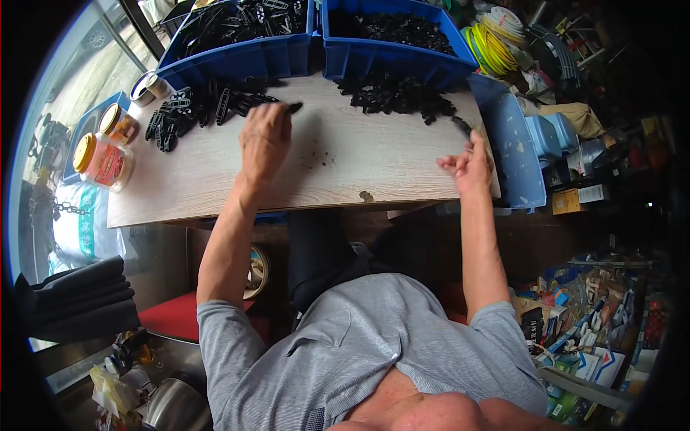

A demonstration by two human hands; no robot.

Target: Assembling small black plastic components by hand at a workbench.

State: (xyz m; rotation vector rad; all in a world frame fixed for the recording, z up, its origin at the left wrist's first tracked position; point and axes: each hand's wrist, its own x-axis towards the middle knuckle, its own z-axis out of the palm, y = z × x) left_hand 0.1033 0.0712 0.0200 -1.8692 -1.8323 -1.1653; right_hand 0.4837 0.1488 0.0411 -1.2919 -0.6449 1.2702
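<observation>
My left hand (264, 141) is over the middle of the table, fingers curled together around a small black plastic part (295, 108) whose end sticks out past them. Just beyond it lies a loose spread of long black slotted plastic parts (223, 106). Near the table's right edge, my right hand (468, 167) pinches a slim black plastic piece (462, 128) between thumb and forefinger, its other fingers loosely bent. A heap of small black plastic parts (388, 95) lies beyond that hand, to its left. The exact shape of either held part is too small to make out.
Two blue crates, one with long black parts (237, 54) and one with small ones (392, 57), stand at the table's (359, 158) far edge. Yellow-lidded jars (104, 164) and tins (149, 87) sit at the left. A light blue bin (512, 136) adjoins the right edge.
</observation>
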